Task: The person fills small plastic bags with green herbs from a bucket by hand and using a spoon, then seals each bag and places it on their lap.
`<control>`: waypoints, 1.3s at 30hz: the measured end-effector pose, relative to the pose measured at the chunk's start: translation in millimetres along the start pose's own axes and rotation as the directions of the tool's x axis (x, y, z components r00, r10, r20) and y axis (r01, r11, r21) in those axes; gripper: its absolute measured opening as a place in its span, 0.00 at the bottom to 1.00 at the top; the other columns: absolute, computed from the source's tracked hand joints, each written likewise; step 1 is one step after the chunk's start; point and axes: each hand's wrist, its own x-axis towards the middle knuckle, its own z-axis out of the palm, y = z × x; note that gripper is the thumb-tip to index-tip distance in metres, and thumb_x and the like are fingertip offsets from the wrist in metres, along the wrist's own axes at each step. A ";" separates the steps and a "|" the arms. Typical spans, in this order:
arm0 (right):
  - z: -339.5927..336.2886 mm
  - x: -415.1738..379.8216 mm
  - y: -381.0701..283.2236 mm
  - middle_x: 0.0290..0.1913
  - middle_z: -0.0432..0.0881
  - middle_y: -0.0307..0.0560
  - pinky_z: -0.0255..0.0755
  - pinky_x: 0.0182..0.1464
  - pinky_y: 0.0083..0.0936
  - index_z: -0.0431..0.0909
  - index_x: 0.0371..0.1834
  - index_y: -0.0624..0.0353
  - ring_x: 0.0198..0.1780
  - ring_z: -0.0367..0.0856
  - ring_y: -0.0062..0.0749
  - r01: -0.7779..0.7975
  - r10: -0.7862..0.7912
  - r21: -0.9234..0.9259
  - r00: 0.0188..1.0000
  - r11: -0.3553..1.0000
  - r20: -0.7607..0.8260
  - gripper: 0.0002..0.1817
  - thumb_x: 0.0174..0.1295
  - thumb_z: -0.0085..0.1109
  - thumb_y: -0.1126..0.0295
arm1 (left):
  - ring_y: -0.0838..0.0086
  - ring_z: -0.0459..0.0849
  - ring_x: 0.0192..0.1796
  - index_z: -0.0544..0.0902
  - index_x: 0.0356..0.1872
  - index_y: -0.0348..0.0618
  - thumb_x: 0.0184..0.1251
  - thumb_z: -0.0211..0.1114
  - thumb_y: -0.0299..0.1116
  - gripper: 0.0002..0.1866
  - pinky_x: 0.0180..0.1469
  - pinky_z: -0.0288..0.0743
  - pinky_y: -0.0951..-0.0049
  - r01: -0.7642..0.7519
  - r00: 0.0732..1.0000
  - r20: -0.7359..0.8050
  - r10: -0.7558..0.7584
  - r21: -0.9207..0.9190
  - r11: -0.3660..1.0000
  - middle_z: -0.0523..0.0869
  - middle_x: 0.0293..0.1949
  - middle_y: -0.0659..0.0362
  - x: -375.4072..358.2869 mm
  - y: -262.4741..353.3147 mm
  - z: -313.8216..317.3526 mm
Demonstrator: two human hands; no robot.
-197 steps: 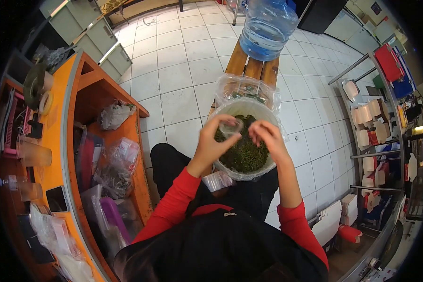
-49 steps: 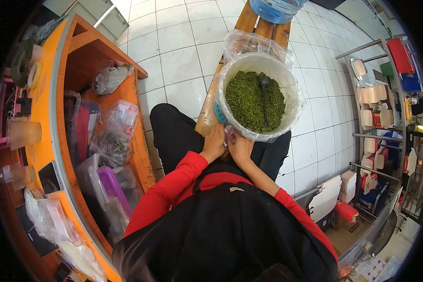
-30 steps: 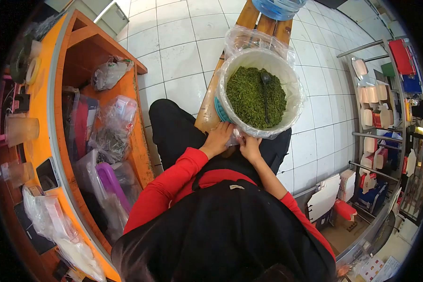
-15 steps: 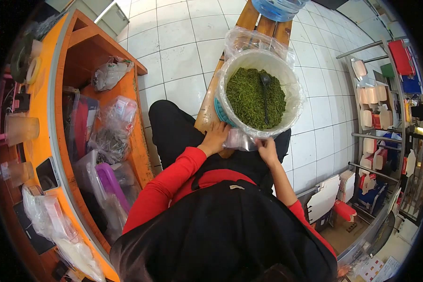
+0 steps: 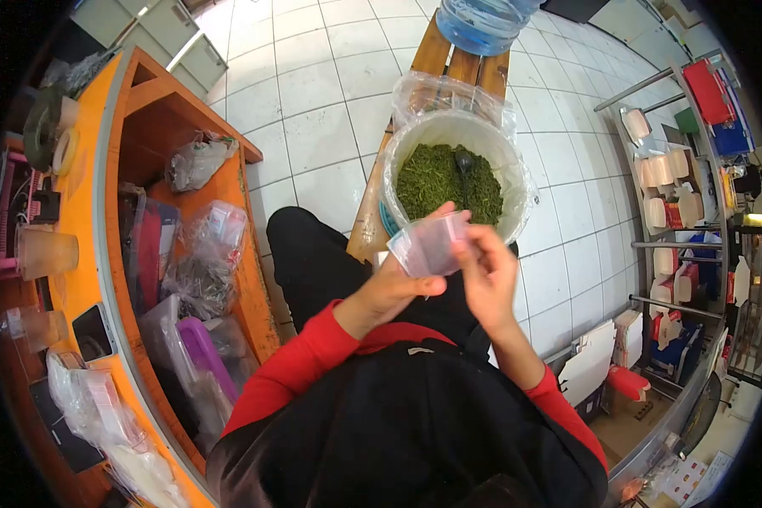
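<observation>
A small clear plastic bag (image 5: 432, 245) is held up between my two hands, in front of the tub. My left hand (image 5: 391, 292) supports it from the left and below, thumb pointing right. The fingers of my right hand (image 5: 488, 269) pinch its right edge. Beyond them, a plastic-lined white tub (image 5: 523, 199) holds chopped green leaves (image 5: 432, 182), with a dark spoon (image 5: 465, 165) standing in them. The tub rests on a wooden bench (image 5: 366, 233), and part of a teal object shows at its left side.
A large blue water bottle (image 5: 483, 25) stands at the bench's far end. To the left is an orange counter (image 5: 85, 207) with plastic cups, a phone (image 5: 93, 332) and shelves of bags. Metal racks (image 5: 681, 245) with boxes stand on the right.
Both hands have risen from below the tub's near rim, and the clear bag is now lifted between them. The view has shifted slightly, so the tub appears lower.
</observation>
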 end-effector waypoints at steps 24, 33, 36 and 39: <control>-38.6 36.5 13.4 0.23 0.77 0.32 0.57 0.25 0.11 0.81 0.28 0.61 0.23 0.68 0.10 -0.162 0.209 0.201 0.948 0.966 -0.239 0.06 0.51 0.72 0.78 | 0.77 0.81 0.39 0.81 0.38 0.36 0.75 0.56 0.42 0.17 0.48 0.75 0.73 -0.273 0.735 -0.438 0.517 0.507 0.818 0.83 0.41 0.57 33.8 12.4 -49.7; -14.3 22.6 21.3 0.29 0.83 0.42 0.75 0.31 0.16 0.80 0.28 0.68 0.30 0.83 0.20 -0.085 0.094 -0.099 0.991 0.991 0.094 0.06 0.52 0.70 0.80 | 0.81 0.84 0.34 0.87 0.38 0.32 0.61 0.72 0.34 0.13 0.39 0.77 0.79 0.004 0.980 -0.149 0.132 0.680 0.733 0.89 0.31 0.58 26.3 0.1 -40.8; -15.1 21.7 21.6 0.30 0.83 0.45 0.77 0.32 0.18 0.79 0.30 0.68 0.30 0.84 0.22 -0.057 0.070 -0.103 0.990 0.993 0.120 0.06 0.53 0.69 0.80 | 0.81 0.84 0.32 0.88 0.36 0.34 0.60 0.72 0.32 0.10 0.37 0.76 0.79 0.042 0.973 -0.187 0.135 0.719 0.694 0.89 0.29 0.57 26.8 2.9 -49.9; -7.7 22.2 8.6 0.31 0.83 0.45 0.77 0.32 0.20 0.79 0.33 0.67 0.31 0.83 0.22 0.062 -0.034 -0.215 0.991 0.975 0.131 0.06 0.54 0.68 0.80 | 0.82 0.84 0.31 0.89 0.35 0.35 0.60 0.71 0.30 0.08 0.35 0.76 0.79 0.055 0.945 -0.226 0.236 0.822 0.567 0.89 0.28 0.56 24.5 5.7 -35.4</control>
